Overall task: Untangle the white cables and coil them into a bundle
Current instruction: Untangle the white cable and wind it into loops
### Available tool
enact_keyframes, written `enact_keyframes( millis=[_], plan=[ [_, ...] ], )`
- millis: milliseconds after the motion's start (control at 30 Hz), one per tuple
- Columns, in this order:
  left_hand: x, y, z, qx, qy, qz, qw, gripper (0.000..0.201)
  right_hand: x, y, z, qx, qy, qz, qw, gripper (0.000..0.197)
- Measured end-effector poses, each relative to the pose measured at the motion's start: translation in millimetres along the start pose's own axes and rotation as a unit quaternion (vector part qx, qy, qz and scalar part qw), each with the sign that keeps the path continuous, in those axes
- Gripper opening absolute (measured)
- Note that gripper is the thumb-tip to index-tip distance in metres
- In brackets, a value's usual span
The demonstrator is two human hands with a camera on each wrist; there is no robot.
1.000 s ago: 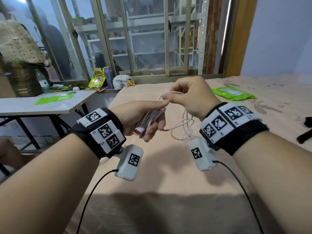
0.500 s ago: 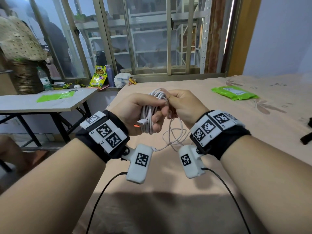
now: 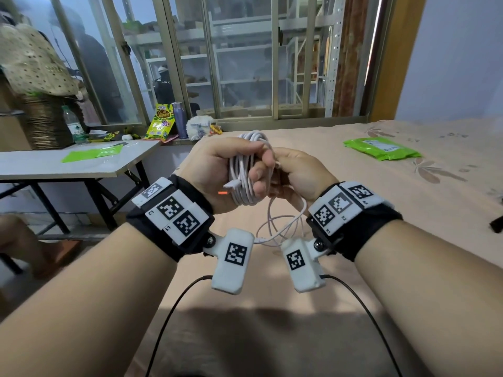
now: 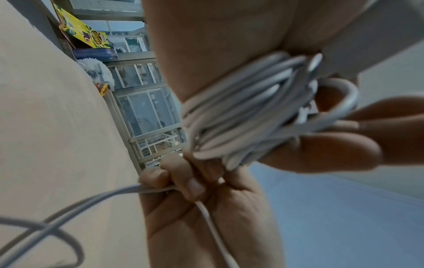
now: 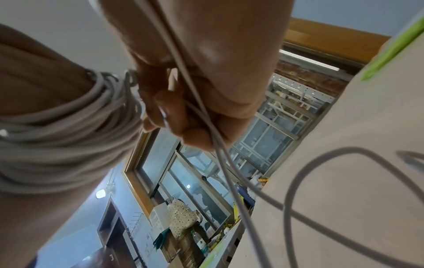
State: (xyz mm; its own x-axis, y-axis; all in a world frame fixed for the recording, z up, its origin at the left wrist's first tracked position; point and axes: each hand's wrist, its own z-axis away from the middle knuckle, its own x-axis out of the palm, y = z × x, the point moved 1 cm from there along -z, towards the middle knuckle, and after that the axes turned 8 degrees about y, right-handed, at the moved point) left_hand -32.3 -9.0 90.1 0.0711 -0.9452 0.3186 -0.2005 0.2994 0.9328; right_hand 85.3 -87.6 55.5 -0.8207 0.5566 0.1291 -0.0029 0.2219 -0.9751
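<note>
Left hand: the left hand (image 3: 217, 170) is raised above the bed (image 3: 353, 186), fingers curled round the coiled white cables (image 3: 243, 170); the thumb presses on the top of the coil.
Coil: the wound loops run upright through the left palm, their top bend rising above the fist and their bottom bend showing below it. In the left wrist view the strands (image 4: 241, 116) lie side by side across the fingers.
Plug end: a white connector (image 3: 231, 184) juts from the coil toward the left wrist; a small orange tip (image 3: 222, 192) shows just beside it.
Right hand: the right hand (image 3: 302, 172) touches the left, fingers folded in a fist and pinching the loose strand (image 5: 199, 108) close to the coil.
Loose cable: the unwound remainder (image 3: 283, 227) hangs in slack loops below both hands, between the wrists.
Surroundings: a green packet (image 3: 381, 148) lies on the bed well to the right; a folding table (image 3: 81, 165) stands to the left, a window (image 3: 245, 55) behind.
</note>
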Motion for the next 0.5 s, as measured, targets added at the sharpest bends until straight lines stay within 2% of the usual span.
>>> enact_keyframes(
  millis=[133,267,500],
  plan=[
    [4.1,6.4,-3.4,0.031,0.046,0.047,0.997,0.018,7.2,-3.1,3.8,-0.012,-0.001,0.015,1.0,0.024],
    [9.2,9.2,-5.5,0.049,0.115,0.073,0.989,0.034,15.6,-5.7,4.8,-0.018,0.021,0.029,0.999,0.034],
    [14.5,2.3,-8.6,0.065,0.173,0.151,0.971,0.038,13.3,-2.9,2.6,0.035,0.058,0.139,0.988,0.025]
  ],
)
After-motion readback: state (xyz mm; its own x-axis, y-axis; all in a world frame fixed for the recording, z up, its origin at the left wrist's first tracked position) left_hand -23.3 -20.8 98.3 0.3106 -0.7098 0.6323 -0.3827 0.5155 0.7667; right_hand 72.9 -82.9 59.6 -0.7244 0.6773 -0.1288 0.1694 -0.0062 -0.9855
